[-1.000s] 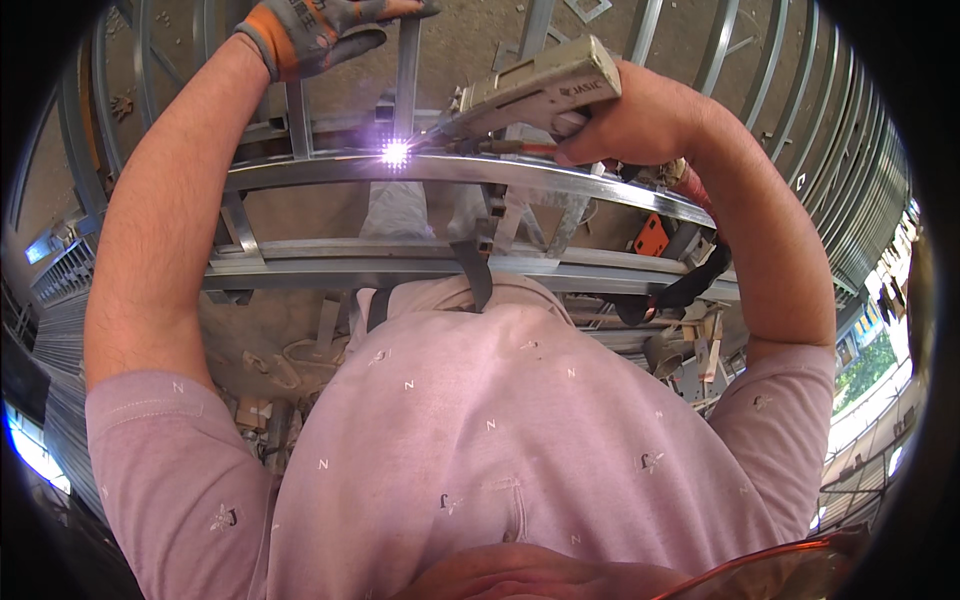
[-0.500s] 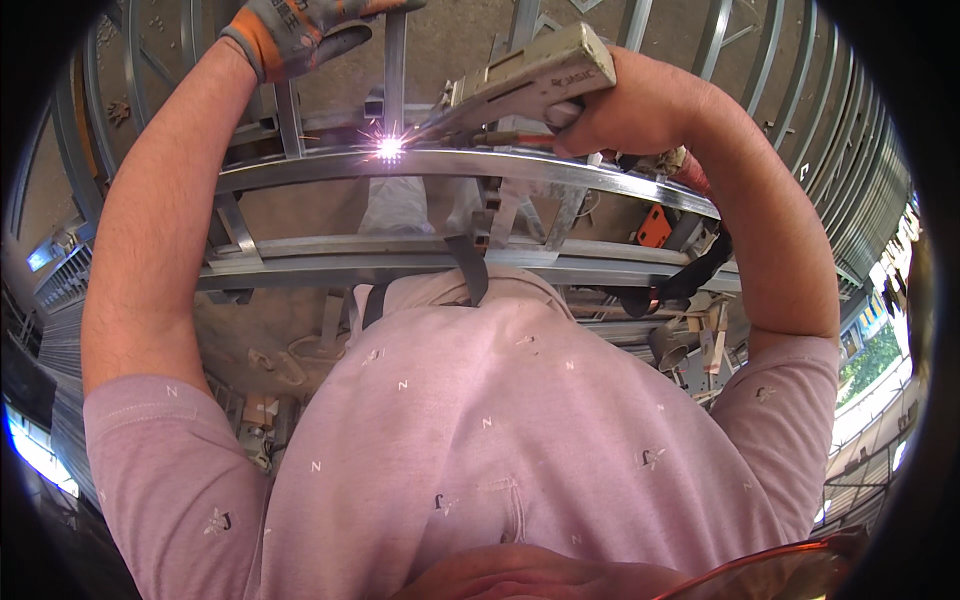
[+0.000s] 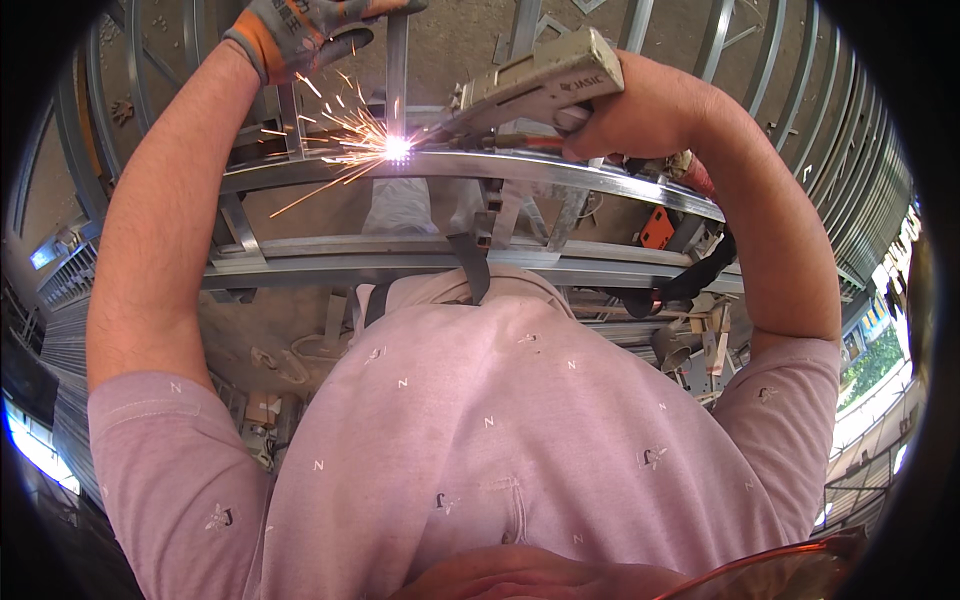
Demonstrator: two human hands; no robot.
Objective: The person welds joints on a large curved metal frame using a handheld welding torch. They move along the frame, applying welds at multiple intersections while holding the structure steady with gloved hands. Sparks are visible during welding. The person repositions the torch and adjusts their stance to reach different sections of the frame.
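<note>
My bare right hand (image 3: 650, 110) is wrapped round the grip of a scuffed pale welding gun (image 3: 540, 80), whose nozzle points left. At its tip a bright arc burns where an upright square metal tube (image 3: 397, 75) meets a long shiny metal rail (image 3: 460, 163). Orange sparks (image 3: 345, 130) fly mostly to the left of the arc. My left hand (image 3: 300, 35), in a grey and orange work glove, is beyond the rail at the upper left. Its fingers stretch across the tube, with the thumb apart and left of it.
A second rail (image 3: 400, 270) runs nearer my body, joined to the first by short crosspieces (image 3: 238, 225). An orange piece (image 3: 656, 228) and a black strap (image 3: 700, 280) lie to the right. Several more metal bars (image 3: 770, 70) stretch across the far right.
The spark spray has grown much larger and spreads left and up from the arc. The welding gun and arc have shifted slightly to the right; my left hand stays nearly in place.
</note>
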